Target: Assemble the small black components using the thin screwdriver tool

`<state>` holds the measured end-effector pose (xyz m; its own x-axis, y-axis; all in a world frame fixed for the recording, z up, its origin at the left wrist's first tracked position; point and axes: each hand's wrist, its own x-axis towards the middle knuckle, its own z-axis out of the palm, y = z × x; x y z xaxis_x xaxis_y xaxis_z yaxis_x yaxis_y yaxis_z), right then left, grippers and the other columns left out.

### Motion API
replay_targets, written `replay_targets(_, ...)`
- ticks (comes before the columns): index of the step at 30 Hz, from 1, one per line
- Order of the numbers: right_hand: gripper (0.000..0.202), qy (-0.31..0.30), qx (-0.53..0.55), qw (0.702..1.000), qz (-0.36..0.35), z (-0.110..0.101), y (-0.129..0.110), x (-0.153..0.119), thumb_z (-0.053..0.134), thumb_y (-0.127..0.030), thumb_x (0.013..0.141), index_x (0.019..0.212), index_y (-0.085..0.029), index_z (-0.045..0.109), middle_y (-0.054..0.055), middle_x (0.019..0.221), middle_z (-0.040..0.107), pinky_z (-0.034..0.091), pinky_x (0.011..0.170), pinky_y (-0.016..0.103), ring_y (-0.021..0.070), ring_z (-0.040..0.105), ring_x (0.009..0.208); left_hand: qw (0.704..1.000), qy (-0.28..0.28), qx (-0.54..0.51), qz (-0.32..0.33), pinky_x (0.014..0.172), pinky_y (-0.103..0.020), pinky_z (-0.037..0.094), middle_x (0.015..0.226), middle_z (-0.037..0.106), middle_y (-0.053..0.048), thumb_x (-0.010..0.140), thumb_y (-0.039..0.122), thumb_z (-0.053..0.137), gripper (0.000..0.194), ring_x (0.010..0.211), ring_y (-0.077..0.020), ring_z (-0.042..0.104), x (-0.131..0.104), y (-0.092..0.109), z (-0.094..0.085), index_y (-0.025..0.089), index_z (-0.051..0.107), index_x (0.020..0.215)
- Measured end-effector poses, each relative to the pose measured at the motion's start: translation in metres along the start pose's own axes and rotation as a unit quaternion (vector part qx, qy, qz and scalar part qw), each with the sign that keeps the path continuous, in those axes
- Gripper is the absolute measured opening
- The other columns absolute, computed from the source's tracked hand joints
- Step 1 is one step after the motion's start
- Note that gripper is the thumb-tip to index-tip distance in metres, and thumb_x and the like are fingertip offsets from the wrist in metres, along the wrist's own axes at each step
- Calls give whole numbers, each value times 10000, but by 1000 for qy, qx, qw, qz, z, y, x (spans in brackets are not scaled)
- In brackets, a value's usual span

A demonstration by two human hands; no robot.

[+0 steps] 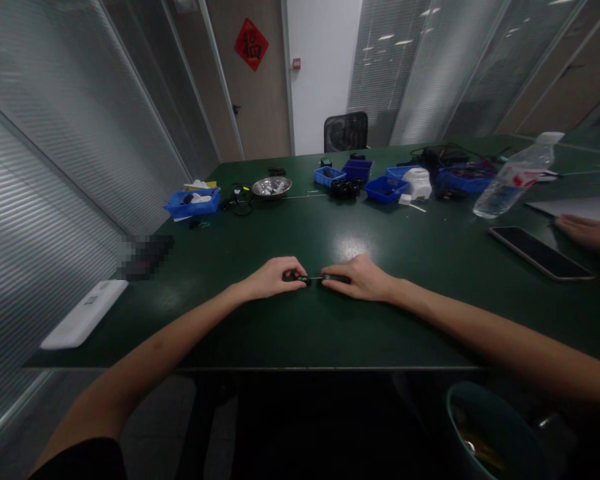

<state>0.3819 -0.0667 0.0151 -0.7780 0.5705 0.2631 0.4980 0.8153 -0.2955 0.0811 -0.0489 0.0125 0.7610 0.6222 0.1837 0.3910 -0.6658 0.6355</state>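
Room: glazed partitions with blinds, a door bearing a red diamond sign, and a mesh-backed chair behind a dark green worktop.
Left end: a white case lies near the edge, a pixelated patch beyond it; farther back is a blue tray with white and yellow items.
Back, left of centre: dark cables, then a shiny metal bowl holding small pieces.
Left hand: grip closed, fingers and thumb clamped on a small black piece with green marks, at the front middle of the worktop.
Between hands: a thin metal shaft bridges the short gap, in line with both held things.
Right hand: grip closed around a black handle, held level.
Back, right of centre: blue bins, black items and a white object.
Right end: a clear bottle stands, appearing tilted; a dark-screened phone lies flat; another person's hand rests beside a pale flat object.
Below right: a teal bin.
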Motion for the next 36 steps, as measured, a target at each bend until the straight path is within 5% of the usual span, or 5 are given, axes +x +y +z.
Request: replay_targets(36,483,-1,-8,1000,-7,1,-2,0,456,-514,1107,1289,-191,766,84,913,813,452,666,291,170,701,671,999,-3,37,22,781,-304,432,991,661,-49,997,393,705,235,851,-179,586,-1,2,1,183,729,1099)
